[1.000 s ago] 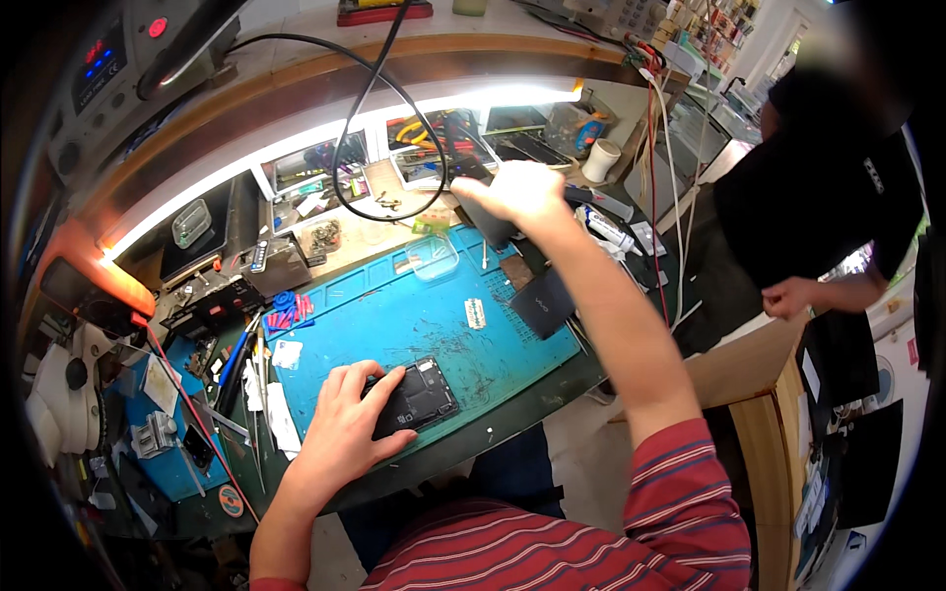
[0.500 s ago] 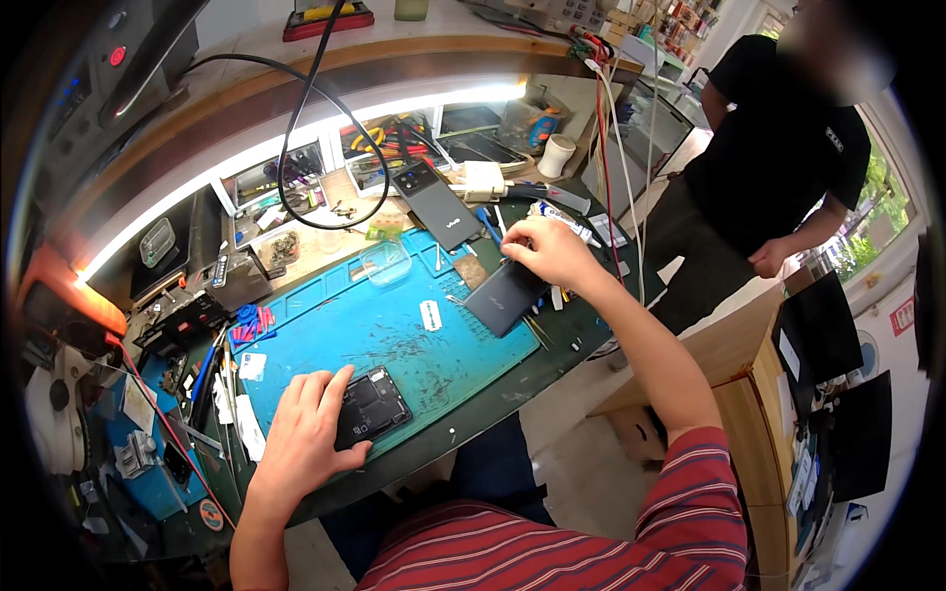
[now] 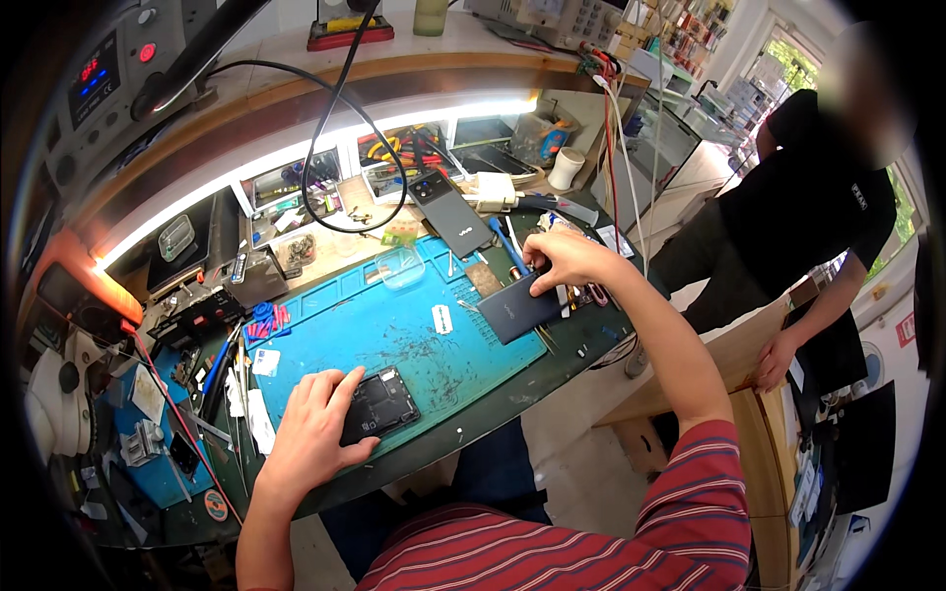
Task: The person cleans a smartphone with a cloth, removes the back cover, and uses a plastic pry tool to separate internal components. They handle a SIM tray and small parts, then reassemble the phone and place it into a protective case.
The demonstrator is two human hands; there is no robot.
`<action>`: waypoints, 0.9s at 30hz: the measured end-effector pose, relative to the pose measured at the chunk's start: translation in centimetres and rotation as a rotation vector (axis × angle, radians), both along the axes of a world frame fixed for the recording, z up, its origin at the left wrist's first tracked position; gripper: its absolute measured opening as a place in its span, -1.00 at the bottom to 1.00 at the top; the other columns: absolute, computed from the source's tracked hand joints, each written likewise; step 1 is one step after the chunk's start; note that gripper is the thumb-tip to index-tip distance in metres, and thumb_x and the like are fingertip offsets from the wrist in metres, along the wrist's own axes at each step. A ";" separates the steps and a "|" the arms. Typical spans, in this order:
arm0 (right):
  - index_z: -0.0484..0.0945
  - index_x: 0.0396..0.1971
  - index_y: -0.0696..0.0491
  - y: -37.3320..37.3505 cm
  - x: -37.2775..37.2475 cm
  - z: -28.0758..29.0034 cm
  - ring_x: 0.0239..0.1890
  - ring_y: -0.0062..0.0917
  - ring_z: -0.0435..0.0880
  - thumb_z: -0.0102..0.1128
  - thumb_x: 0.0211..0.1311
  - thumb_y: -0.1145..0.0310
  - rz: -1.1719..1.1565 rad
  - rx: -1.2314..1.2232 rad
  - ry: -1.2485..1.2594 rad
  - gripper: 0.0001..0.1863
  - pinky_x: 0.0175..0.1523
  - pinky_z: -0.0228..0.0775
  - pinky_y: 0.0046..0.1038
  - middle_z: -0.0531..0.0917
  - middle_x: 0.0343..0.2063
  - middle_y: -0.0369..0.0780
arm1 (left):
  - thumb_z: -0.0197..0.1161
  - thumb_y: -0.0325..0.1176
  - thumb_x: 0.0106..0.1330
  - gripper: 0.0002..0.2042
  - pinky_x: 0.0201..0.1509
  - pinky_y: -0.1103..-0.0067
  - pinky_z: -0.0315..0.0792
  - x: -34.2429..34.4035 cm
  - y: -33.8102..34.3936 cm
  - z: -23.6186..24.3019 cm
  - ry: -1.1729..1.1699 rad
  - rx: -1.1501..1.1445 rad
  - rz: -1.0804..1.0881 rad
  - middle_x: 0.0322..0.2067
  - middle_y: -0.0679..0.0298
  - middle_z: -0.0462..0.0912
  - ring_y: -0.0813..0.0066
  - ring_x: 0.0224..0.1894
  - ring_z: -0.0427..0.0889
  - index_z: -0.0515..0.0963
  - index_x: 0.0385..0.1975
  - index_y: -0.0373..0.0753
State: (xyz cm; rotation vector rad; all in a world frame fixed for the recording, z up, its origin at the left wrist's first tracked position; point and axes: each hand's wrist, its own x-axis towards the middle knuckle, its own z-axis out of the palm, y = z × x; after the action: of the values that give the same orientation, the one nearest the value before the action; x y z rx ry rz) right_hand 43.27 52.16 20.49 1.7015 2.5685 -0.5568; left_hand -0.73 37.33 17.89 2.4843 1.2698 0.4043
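My left hand lies at the left end of an opened phone, index finger along its upper edge and thumb by its lower edge. Dark inner parts face up on that phone, which rests at the near edge of the blue work mat. On the right, my right hand pinches the upper edge of a dark phone back cover between thumb and fingers. The cover lies over the mat's right edge. A razor blade sits on the mat between the hands, above dark scrapings.
Another grey phone and a clear plastic box are behind the mat. Tweezers and thin tools crowd its left side. A black cable loops over the bench. A person in black stands at the right.
My right hand has turned the back cover so that its long side lies more level. My left hand stays at the opened phone. The view has shifted slightly, and the person's arm hangs lower.
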 end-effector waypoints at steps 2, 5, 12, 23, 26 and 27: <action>0.71 -0.13 0.11 0.3 1.5 0.3 -0.14 -0.38 0.69 0.58 0.04 0.14 0.038 -0.033 0.073 -0.54 0.01 0.49 -0.40 0.74 -0.26 -0.17 | 0.58 -0.25 -0.02 -0.15 0.34 0.28 0.35 0.1 0.0 0.1 -0.002 -0.006 -0.003 0.15 0.06 0.47 0.05 0.19 0.43 0.38 0.36 -0.28; 0.74 -0.21 0.18 -0.6 3.4 2.3 -0.28 -0.61 0.62 0.45 0.27 0.28 -0.170 -0.358 0.475 -0.74 -0.10 0.48 -0.46 0.67 -0.39 -0.34 | 0.58 -0.24 -0.03 -0.15 0.34 0.28 0.35 -0.1 0.1 0.0 0.001 -0.009 0.003 0.15 0.06 0.46 0.05 0.19 0.43 0.38 0.35 -0.28; 0.65 -0.23 0.02 -2.5 7.7 1.0 -0.49 -0.78 0.37 0.25 0.48 0.19 -0.695 -0.229 0.832 -0.79 -0.39 0.21 -0.67 0.50 -0.50 -0.48 | 0.59 -0.22 -0.04 -0.14 0.35 0.28 0.33 0.1 0.3 0.3 0.020 -0.032 0.003 0.14 0.04 0.46 0.05 0.20 0.42 0.39 0.34 -0.31; 0.73 -0.24 0.11 -7.3 4.0 0.1 -0.37 -0.47 0.63 0.45 0.14 0.42 -0.427 0.523 0.559 -0.80 -0.21 0.43 -0.42 0.73 -0.37 -0.24 | 0.60 -0.24 -0.03 -0.15 0.37 0.27 0.30 0.3 0.1 0.5 0.027 -0.069 0.034 0.14 0.06 0.45 0.06 0.20 0.41 0.39 0.35 -0.30; 0.72 -0.28 -0.13 -13.5 -0.3 1.7 -0.18 -0.48 0.55 0.41 0.06 0.37 0.109 1.211 -0.004 -0.81 -0.14 0.32 -0.35 0.70 -0.29 -0.41 | 0.58 -0.31 0.02 -0.23 0.30 0.28 0.37 0.8 -1.0 1.4 -0.037 0.116 0.086 0.11 0.06 0.51 0.08 0.15 0.48 0.44 0.31 -0.28; 0.72 -0.27 -0.12 -15.8 -0.9 1.2 -0.20 -0.51 0.53 0.41 0.07 0.37 0.209 1.277 -0.059 -0.82 -0.15 0.30 -0.39 0.70 -0.25 -0.43 | 0.56 -0.34 0.06 -0.28 0.25 0.31 0.42 1.3 -1.0 1.3 -0.170 0.047 0.116 0.08 0.07 0.54 0.11 0.10 0.52 0.45 0.29 -0.29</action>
State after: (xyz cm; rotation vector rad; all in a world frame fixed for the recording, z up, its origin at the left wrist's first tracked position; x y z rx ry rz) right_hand 42.36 36.37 21.71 1.3967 3.1383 1.3949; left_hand 0.54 36.30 19.23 2.3631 1.3517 0.6663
